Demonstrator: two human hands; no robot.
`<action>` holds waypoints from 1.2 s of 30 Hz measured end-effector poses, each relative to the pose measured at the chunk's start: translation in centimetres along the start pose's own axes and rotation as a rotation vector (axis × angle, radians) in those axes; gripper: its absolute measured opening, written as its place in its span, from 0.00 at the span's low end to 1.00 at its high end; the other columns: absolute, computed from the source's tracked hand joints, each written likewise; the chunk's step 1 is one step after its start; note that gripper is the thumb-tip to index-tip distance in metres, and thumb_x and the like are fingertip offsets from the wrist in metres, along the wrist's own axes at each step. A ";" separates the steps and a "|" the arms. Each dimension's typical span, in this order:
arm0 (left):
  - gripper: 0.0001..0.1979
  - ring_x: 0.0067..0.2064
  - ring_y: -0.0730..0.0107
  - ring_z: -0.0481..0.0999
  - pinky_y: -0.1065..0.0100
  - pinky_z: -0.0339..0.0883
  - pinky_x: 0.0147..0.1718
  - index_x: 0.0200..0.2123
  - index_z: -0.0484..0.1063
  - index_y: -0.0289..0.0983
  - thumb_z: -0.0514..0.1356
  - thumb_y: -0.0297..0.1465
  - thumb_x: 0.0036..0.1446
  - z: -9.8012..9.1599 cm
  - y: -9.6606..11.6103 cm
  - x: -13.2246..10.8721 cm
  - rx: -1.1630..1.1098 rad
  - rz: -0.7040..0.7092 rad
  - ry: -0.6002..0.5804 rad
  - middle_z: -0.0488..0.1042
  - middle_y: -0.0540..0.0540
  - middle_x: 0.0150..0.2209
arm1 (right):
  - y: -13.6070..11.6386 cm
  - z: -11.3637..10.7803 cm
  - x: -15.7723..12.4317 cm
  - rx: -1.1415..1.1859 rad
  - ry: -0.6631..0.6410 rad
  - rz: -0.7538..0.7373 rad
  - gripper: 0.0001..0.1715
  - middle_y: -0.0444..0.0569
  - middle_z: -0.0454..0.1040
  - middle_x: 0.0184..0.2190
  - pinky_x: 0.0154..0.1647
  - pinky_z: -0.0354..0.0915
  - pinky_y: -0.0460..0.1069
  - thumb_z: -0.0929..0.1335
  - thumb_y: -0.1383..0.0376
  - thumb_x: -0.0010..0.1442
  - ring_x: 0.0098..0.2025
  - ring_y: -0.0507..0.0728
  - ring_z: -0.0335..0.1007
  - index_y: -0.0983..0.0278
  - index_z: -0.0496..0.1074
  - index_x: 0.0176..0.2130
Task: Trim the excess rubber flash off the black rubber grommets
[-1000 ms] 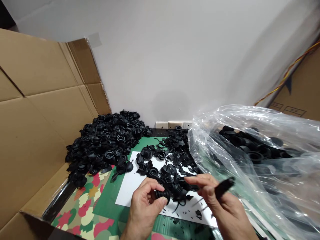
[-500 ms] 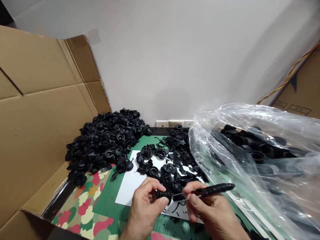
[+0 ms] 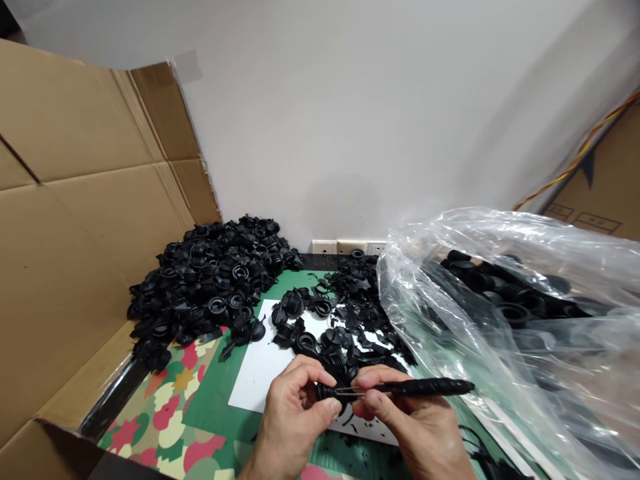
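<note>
My left hand [image 3: 293,417] is closed around a small black ribbed rubber part [image 3: 325,391], pinched between thumb and fingers above a white sheet [image 3: 255,373]. My right hand [image 3: 417,427] grips a black-handled tool [image 3: 425,387] whose thin metal tip points left and touches that part. Loose black rubber parts and scraps [image 3: 340,333] lie scattered on the sheet just beyond my hands.
A large heap of black rubber parts [image 3: 210,280] sits at the back left beside an open cardboard box flap [image 3: 75,220]. A clear plastic bag [image 3: 505,313] holding more parts fills the right. A green mat and camouflage cloth [image 3: 165,413] cover the table. Wall sockets [image 3: 345,247] line the wall.
My right hand turned the black-handled tool level and moved it left until its tip met the part in my left hand. My left hand stayed in place.
</note>
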State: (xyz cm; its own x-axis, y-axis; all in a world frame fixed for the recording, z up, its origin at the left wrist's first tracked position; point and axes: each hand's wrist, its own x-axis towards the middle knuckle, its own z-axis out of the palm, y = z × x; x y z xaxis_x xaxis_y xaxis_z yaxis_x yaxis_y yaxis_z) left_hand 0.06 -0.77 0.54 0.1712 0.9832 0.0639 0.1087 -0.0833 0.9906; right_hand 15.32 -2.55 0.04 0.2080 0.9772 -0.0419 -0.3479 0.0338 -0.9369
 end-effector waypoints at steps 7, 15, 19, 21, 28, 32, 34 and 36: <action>0.08 0.31 0.69 0.67 0.71 0.60 0.26 0.28 0.75 0.36 0.62 0.20 0.41 0.2 0.4 0.3 -0.032 -0.014 0.028 0.67 0.48 0.31 | 1.0 -0.9 0.2 -0.263 -0.097 -0.226 0.05 0.47 0.75 0.27 0.27 0.69 0.47 0.72 0.62 0.51 0.24 0.54 0.71 0.61 0.77 0.28; 0.05 0.14 0.81 0.59 0.76 0.51 0.13 0.25 0.73 0.35 0.65 0.27 0.40 1.1 0.2 -1.0 -0.277 -0.326 0.003 0.65 0.55 0.15 | 0.5 -2.0 0.3 -0.600 -0.060 -0.804 0.09 0.48 0.77 0.30 0.31 0.69 0.46 0.69 0.72 0.54 0.30 0.55 0.74 0.59 0.75 0.34; 0.07 0.13 0.82 0.59 0.78 0.50 0.13 0.26 0.75 0.35 0.65 0.24 0.38 1.0 0.2 -1.2 -0.260 -0.283 0.054 0.65 0.56 0.16 | -0.2 -2.9 1.1 -0.609 0.165 -0.785 0.04 0.47 0.75 0.27 0.31 0.68 0.49 0.70 0.69 0.53 0.29 0.56 0.72 0.60 0.74 0.32; 0.08 0.17 0.81 0.62 0.78 0.53 0.15 0.25 0.76 0.35 0.65 0.21 0.35 0.9 0.2 -0.9 -0.220 -0.209 0.097 0.69 0.53 0.22 | -0.2 -2.7 1.2 -0.510 0.144 -0.479 0.05 0.45 0.74 0.24 0.27 0.67 0.49 0.70 0.61 0.54 0.25 0.56 0.71 0.61 0.73 0.32; 0.10 0.24 0.77 0.64 0.75 0.57 0.21 0.25 0.78 0.34 0.63 0.19 0.34 0.5 0.7 -0.3 -0.120 -0.135 0.124 0.70 0.49 0.29 | -0.2 -1.4 0.9 -0.170 -0.162 0.083 0.23 0.42 0.66 0.18 0.17 0.56 0.45 0.70 0.47 0.50 0.17 0.50 0.58 0.66 0.70 0.28; 0.11 0.29 0.70 0.69 0.72 0.61 0.26 0.25 0.79 0.35 0.63 0.19 0.34 0.6 0.8 -0.3 -0.128 -0.091 0.115 0.70 0.48 0.29 | -0.1 -1.0 0.7 -0.177 -0.187 0.162 0.23 0.36 0.58 0.16 0.14 0.45 0.43 0.69 0.47 0.51 0.15 0.46 0.47 0.64 0.68 0.29; 0.13 0.32 0.68 0.70 0.72 0.63 0.28 0.25 0.79 0.36 0.63 0.18 0.33 0.7 0.7 -0.3 -0.155 -0.074 0.101 0.70 0.47 0.30 | 0.2 -0.9 0.8 -0.213 -0.194 0.156 0.23 0.36 0.56 0.16 0.14 0.42 0.43 0.69 0.46 0.51 0.16 0.46 0.45 0.65 0.69 0.29; 0.14 0.33 0.67 0.71 0.72 0.64 0.30 0.26 0.80 0.36 0.63 0.17 0.33 0.7 0.6 -0.4 -0.179 -0.065 0.086 0.71 0.47 0.32 | 0.6 -0.8 1.1 -0.251 -0.250 0.138 0.25 0.37 0.56 0.16 0.15 0.43 0.43 0.67 0.45 0.52 0.17 0.47 0.46 0.65 0.69 0.29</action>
State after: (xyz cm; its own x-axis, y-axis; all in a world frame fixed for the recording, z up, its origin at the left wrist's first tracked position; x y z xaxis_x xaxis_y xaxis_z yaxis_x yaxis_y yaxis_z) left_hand 0.72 -1.29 1.05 0.0843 0.9964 0.0018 -0.0599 0.0033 0.9982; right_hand 16.08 -1.65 -0.88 -0.0658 0.9910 -0.1166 -0.1162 -0.1237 -0.9855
